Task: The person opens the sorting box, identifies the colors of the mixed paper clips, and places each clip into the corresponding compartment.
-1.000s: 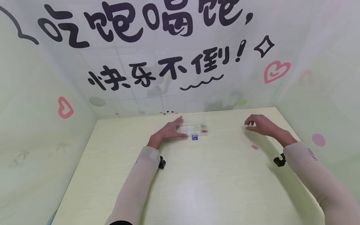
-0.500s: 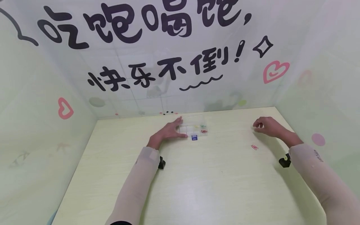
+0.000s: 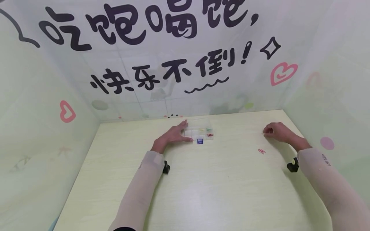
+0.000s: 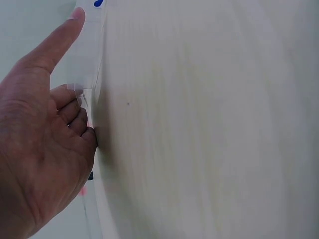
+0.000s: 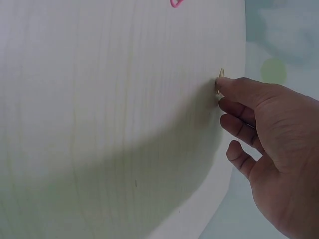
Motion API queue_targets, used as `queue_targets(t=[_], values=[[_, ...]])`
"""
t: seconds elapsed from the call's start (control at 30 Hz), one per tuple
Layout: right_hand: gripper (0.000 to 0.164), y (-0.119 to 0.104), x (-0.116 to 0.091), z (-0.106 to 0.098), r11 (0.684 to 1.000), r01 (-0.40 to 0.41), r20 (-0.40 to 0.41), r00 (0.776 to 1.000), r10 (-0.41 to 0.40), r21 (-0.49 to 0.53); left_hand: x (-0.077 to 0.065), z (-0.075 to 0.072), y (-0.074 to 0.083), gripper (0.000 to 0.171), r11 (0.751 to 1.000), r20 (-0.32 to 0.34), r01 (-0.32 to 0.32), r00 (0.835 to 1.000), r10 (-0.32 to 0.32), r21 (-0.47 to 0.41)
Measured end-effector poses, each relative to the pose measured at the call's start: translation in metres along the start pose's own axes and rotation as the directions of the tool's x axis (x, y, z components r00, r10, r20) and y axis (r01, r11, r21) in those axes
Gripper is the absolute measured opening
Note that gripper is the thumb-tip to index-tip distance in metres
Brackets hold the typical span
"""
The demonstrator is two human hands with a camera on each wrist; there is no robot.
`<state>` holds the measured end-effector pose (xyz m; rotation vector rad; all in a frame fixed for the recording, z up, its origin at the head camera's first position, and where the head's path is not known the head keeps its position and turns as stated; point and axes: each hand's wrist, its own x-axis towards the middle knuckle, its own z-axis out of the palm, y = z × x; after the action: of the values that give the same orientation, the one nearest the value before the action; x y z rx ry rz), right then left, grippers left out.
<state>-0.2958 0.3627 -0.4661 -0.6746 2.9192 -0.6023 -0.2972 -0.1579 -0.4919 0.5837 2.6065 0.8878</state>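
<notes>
At the back of the table, my left hand point(image 3: 173, 133) grips the left end of a clear plastic compartment box point(image 3: 188, 132), thumb along the front and fingers behind. In the left wrist view the thumb point(image 4: 60, 42) lies against the clear wall. Inside the box's right side are a red paper clip point(image 3: 209, 135), a green one point(image 3: 208, 130) and something yellow point(image 3: 201, 130). A blue label point(image 3: 200, 141) shows at its front. My right hand point(image 3: 277, 132), low over the table's right side, pinches a yellow paper clip point(image 5: 222, 74) between thumb and index finger.
A pink-red paper clip point(image 3: 261, 151) lies on the pale wooden table point(image 3: 219, 186), in front of my right hand. A printed white curtain point(image 3: 185, 96) stands behind the table, with similar sheets at both sides.
My right hand has moved right and down to the tabletop, and its thumb and fingertips have closed together. The left hand and the box have stayed in place.
</notes>
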Motion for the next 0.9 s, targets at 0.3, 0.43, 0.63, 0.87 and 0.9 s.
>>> queue_targets(t=[0.3, 0.43, 0.63, 0.87, 0.9], values=[[0.006, 0.0036, 0.0036, 0.0015, 1.0, 0.007, 0.015, 1.0, -0.007, 0.024, 0.0003, -0.0003, 0.0008, 0.106, 1.0, 0.002, 0.002, 1.0, -0.002, -0.002], [0.003, 0.0041, 0.0046, 0.0012, 1.0, -0.001, 0.026, 1.0, 0.0, 0.028, 0.0008, 0.0006, 0.0, 0.106, 1.0, 0.0, -0.003, 1.0, 0.003, 0.0], [0.006, 0.0055, 0.0039, 0.001, 0.999, 0.003, 0.02, 1.0, -0.004, 0.04, 0.0007, 0.0011, 0.0002, 0.106, 1.0, -0.002, 0.0, 1.0, 0.0, 0.003], [0.009, 0.0051, 0.0047, 0.0024, 0.999, 0.004, 0.023, 1.0, -0.005, 0.046, -0.0001, 0.0005, 0.0007, 0.106, 1.0, -0.003, 0.001, 1.0, -0.001, 0.0], [0.01, 0.0054, 0.0047, 0.0025, 0.999, 0.01, 0.023, 1.0, -0.011, 0.043, -0.0002, 0.0004, 0.0007, 0.106, 1.0, -0.003, 0.001, 1.0, -0.001, 0.0]])
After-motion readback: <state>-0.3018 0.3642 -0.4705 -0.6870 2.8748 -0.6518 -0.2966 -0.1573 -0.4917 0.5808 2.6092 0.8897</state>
